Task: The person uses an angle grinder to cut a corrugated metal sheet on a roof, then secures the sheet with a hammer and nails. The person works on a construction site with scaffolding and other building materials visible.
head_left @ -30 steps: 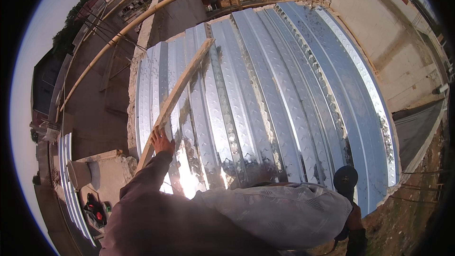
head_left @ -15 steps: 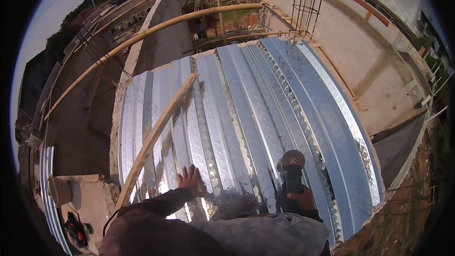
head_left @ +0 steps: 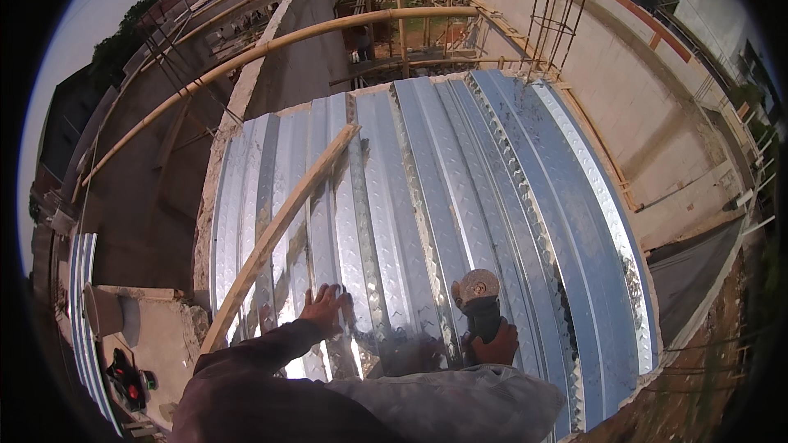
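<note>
Metal decking [head_left: 435,189] underlies 1 plank [head_left: 280,230], 1 held grinder [head_left: 483,312].

The long left sleeve [head_left: 261,348] is dark brownish, with creased pale grey cloth [head_left: 472,404] to its right

Decking [head_left: 423,197] in the middle. Timber strip [head_left: 283,230] lies diagonally across its left part. Left hand [head_left: 324,310] on decking, right of strip; right hand [head_left: 498,346] farther right, around grinder [head_left: 484,316], over decking. Bamboo pole [head_left: 328,27] beyond far edge. Wall [head_left: 648,107] on the right. Bucket [head_left: 103,313] left of decking.
</note>
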A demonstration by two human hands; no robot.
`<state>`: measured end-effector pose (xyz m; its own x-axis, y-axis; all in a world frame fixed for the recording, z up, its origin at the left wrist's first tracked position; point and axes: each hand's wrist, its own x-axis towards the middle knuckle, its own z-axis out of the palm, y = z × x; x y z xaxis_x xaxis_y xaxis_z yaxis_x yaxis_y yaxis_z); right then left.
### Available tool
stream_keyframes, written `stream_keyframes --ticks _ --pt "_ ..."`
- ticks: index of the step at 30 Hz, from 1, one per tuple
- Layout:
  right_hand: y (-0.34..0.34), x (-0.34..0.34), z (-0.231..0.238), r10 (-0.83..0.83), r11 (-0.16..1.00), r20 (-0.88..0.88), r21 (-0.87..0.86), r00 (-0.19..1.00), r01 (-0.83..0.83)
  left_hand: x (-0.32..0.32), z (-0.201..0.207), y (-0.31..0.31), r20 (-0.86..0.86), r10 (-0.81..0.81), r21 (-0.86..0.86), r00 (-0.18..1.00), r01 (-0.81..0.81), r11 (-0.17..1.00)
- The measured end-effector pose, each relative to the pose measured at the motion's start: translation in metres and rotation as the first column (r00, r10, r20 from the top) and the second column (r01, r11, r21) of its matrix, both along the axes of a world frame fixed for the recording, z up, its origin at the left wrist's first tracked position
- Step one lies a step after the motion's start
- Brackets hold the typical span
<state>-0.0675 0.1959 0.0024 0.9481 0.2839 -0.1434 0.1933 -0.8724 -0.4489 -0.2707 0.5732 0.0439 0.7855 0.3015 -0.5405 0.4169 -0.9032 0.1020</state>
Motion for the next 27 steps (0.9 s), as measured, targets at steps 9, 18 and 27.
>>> stream_keyframes --ticks 9,18,27 --pt "-0.02 0.005 -0.013 -0.025 1.0 0.01 -0.011 1.0 0.026 -0.044 0.026 0.108 0.291 0.708 0.246 0.644 -0.765 0.595" --pt "-0.016 0.007 -0.014 -0.013 0.999 -0.071 0.029 0.997 0.015 -0.128 -0.076 0.218 0.449 0.664 0.24 0.598 -0.796 0.555" --pt "-0.032 0.002 -0.025 -0.044 0.999 0.038 -0.024 0.998 0.045 -0.067 -0.009 0.149 0.472 0.557 -0.037 0.684 -0.616 0.787"
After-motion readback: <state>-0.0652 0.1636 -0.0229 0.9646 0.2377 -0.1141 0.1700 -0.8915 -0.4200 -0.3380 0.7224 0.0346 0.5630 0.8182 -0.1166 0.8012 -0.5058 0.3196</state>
